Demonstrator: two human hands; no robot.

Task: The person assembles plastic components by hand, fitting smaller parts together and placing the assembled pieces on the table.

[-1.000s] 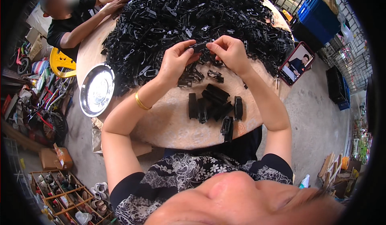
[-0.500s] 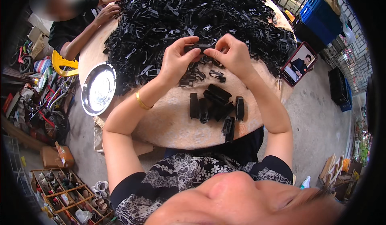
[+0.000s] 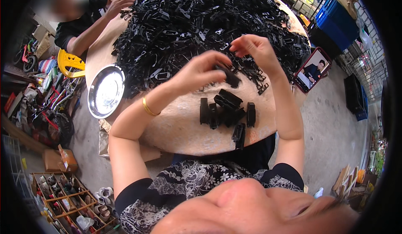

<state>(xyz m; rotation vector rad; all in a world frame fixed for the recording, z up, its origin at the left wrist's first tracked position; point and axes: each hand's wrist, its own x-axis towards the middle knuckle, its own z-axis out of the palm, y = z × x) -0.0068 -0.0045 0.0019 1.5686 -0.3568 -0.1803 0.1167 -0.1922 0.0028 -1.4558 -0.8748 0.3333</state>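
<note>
My left hand (image 3: 204, 71), blurred by motion, is curled with thumb and fingers around the upper end of a dark stack of black plastic pieces (image 3: 231, 78). The stack tilts down to the right, just above the table. My right hand (image 3: 258, 53) is at the near edge of a big heap of loose black plastic pieces (image 3: 180, 24). Its thumb and fingertips are pinched together; what lies between them blends into the dark heap. Closer to me, several similar black blocks (image 3: 228, 100) rest in a loose group on the round table (image 3: 176, 125).
A shiny metal dish (image 3: 106, 92) sits at the table's left edge. A phone (image 3: 312, 70) stands at the right edge. Across to the far left, another person's hands (image 3: 123, 1) work at the heap. A yellow stool (image 3: 70, 64) and blue crates (image 3: 337, 18) stand beside the table.
My hands, earlier together on a dark piece, have moved apart. The left came right and lower with the stack; the right moved slightly right over the heap's edge. The other person's hands shifted slightly.
</note>
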